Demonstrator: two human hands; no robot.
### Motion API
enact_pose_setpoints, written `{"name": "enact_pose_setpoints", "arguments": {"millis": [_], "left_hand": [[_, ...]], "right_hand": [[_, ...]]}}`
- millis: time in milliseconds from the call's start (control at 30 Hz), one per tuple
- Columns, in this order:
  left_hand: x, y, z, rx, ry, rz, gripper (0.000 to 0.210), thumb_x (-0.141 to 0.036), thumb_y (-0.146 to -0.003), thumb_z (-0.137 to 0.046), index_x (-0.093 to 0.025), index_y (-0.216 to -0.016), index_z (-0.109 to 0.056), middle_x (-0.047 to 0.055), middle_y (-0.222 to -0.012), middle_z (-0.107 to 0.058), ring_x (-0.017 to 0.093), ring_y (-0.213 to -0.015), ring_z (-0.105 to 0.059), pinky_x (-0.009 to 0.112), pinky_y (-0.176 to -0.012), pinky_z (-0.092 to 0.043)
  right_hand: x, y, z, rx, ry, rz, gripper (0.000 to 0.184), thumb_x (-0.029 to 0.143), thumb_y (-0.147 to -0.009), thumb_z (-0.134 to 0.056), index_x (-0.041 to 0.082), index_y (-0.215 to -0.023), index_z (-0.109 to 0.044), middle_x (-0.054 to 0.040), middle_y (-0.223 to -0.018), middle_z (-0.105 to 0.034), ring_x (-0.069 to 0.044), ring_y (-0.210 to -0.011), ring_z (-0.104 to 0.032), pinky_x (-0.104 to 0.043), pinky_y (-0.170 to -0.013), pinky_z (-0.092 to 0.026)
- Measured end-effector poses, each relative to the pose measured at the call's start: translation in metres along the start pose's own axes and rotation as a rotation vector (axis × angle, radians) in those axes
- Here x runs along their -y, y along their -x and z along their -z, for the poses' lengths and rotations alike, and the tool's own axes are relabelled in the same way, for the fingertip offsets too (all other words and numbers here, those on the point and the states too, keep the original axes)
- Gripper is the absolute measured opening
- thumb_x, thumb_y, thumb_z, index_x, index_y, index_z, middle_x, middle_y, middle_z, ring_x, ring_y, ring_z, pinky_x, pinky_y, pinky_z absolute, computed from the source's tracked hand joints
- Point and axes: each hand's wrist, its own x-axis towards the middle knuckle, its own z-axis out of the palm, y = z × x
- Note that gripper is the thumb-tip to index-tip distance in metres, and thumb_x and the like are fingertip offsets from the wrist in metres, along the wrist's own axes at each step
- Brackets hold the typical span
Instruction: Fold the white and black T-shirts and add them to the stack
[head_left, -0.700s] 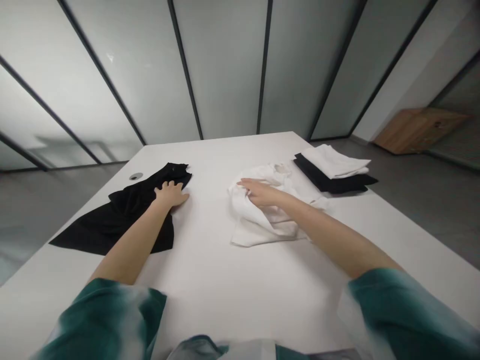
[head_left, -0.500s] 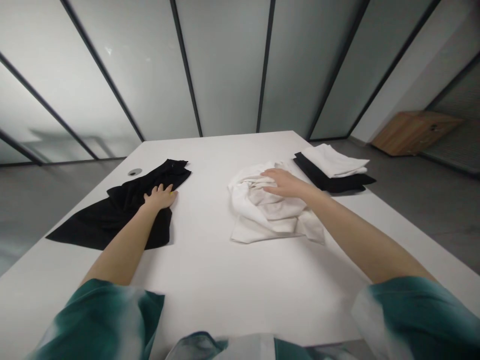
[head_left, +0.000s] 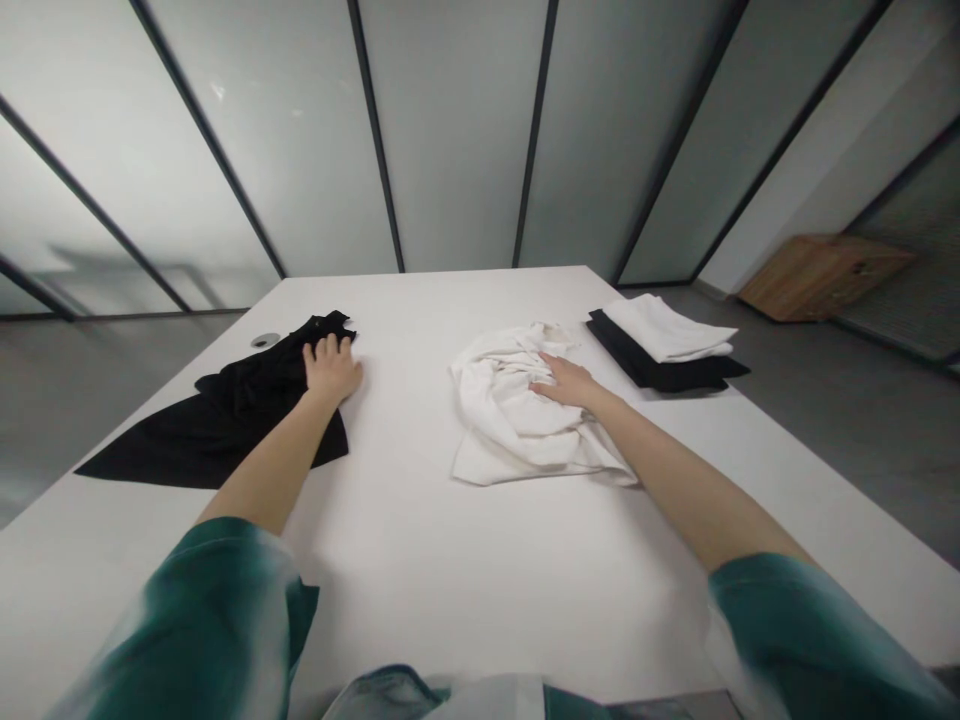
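Observation:
On the left of the table lies a rumpled black garment (head_left: 247, 390), its lower part spread out to a point at the left. My left hand (head_left: 331, 368) rests on the right side of that garment with its fingers apart. A crumpled white garment (head_left: 510, 400) sits right of the middle in a loose heap. My right hand (head_left: 568, 382) touches the right part of the heap, fingers stretched and open. What kind of garments they are, I cannot make out.
Folded white cloth (head_left: 667, 328) lies on folded black cloth (head_left: 652, 370) at the table's right edge. A round cable hole (head_left: 265, 341) is near the left edge of the white table (head_left: 420, 560). Behind stand frosted glass panels (head_left: 457, 130); a wooden cabinet (head_left: 821, 277) stands at right.
The black garment has shifted slightly left and away, while my left hand has moved a little forward and right over it. My right hand has slid slightly across the white garment.

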Motion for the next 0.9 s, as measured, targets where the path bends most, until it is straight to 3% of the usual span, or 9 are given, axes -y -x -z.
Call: {"name": "enact_pose_setpoints", "arguments": {"millis": [167,267,333,433,533,600,733,900], "left_hand": [[-0.109,0.025,0.013,0.161,0.212,-0.339,0.062,-0.049,-0.098,-0.035,-0.015,-0.149,-0.04,0.015,-0.156,-0.041,0.029,-0.141,-0.04,0.041,-0.115,-0.033],[-0.147,0.041,0.012,0.153,0.323,-0.438,0.063,-0.056,-0.1,-0.03,-0.018,-0.149,-0.041,0.013,-0.155,-0.043,0.027,-0.142,-0.04,0.04,-0.114,-0.034],[-0.151,0.045,0.007,0.157,0.334,-0.462,0.068,-0.063,-0.097,-0.033,-0.019,-0.149,-0.042,0.014,-0.155,-0.043,0.029,-0.143,-0.04,0.043,-0.115,-0.032],[-0.135,0.041,-0.001,0.207,0.286,-0.476,0.076,-0.071,-0.088,-0.046,-0.022,-0.147,-0.045,0.013,-0.158,-0.038,0.032,-0.143,-0.039,0.049,-0.116,-0.029],[-0.122,0.034,-0.006,0.21,0.277,-0.495,0.065,-0.065,-0.091,-0.047,-0.026,-0.143,-0.05,0.009,-0.16,-0.036,0.03,-0.143,-0.038,0.051,-0.117,-0.027],[-0.122,0.034,-0.004,0.179,0.278,-0.49,0.053,-0.057,-0.095,-0.043,-0.025,-0.135,-0.058,0.008,-0.154,-0.047,0.027,-0.14,-0.044,0.05,-0.117,-0.027],[-0.132,0.041,0.006,0.073,0.236,-0.431,0.05,-0.052,-0.098,-0.036,-0.019,-0.114,-0.069,0.013,-0.12,-0.07,0.027,-0.117,-0.061,0.043,-0.108,-0.038],[-0.132,0.049,0.007,0.004,0.219,-0.407,0.05,-0.056,-0.095,-0.042,-0.017,-0.114,-0.067,0.014,-0.111,-0.07,0.03,-0.112,-0.062,0.043,-0.099,-0.042]], "right_hand": [[0.07,-0.031,-0.006,-0.016,-0.104,-0.338,0.079,0.056,-0.093,-0.047,0.015,-0.157,-0.025,-0.0257,-0.156,-0.033,-0.042,-0.142,-0.035,-0.063,-0.11,-0.027],[0.103,-0.042,-0.007,-0.01,-0.159,-0.387,0.078,0.042,-0.093,-0.046,0.007,-0.157,-0.019,-0.0299,-0.157,-0.029,-0.042,-0.144,-0.032,-0.062,-0.111,-0.027],[0.108,-0.041,-0.004,0.036,-0.18,-0.281,0.071,0.035,-0.092,-0.046,0.007,-0.154,-0.027,-0.0283,-0.152,-0.04,-0.039,-0.139,-0.04,-0.057,-0.109,-0.033],[0.093,-0.031,0.004,0.075,-0.146,-0.032,0.052,0.035,-0.094,-0.044,0.013,-0.141,-0.051,-0.0207,-0.138,-0.059,-0.033,-0.126,-0.055,-0.044,-0.103,-0.042],[0.067,-0.016,0.011,0.053,-0.085,0.187,0.041,0.038,-0.097,-0.043,0.017,-0.124,-0.065,-0.015,-0.13,-0.066,-0.029,-0.119,-0.06,-0.036,-0.1,-0.043],[0.054,-0.006,0.01,0.024,-0.089,0.28,0.038,0.037,-0.098,-0.043,0.018,-0.117,-0.069,-0.0127,-0.126,-0.068,-0.026,-0.117,-0.06,-0.034,-0.098,-0.042],[0.045,0.007,-0.003,-0.086,-0.236,0.269,0.032,0.03,-0.097,-0.046,0.017,-0.113,-0.069,-0.012,-0.12,-0.07,-0.022,-0.111,-0.061,-0.032,-0.097,-0.043],[0.045,0.011,-0.014,-0.214,-0.454,0.097,0.033,0.028,-0.092,-0.046,0.015,-0.119,-0.062,-0.0116,-0.113,-0.07,-0.021,-0.098,-0.064,-0.033,-0.088,-0.048]]}}
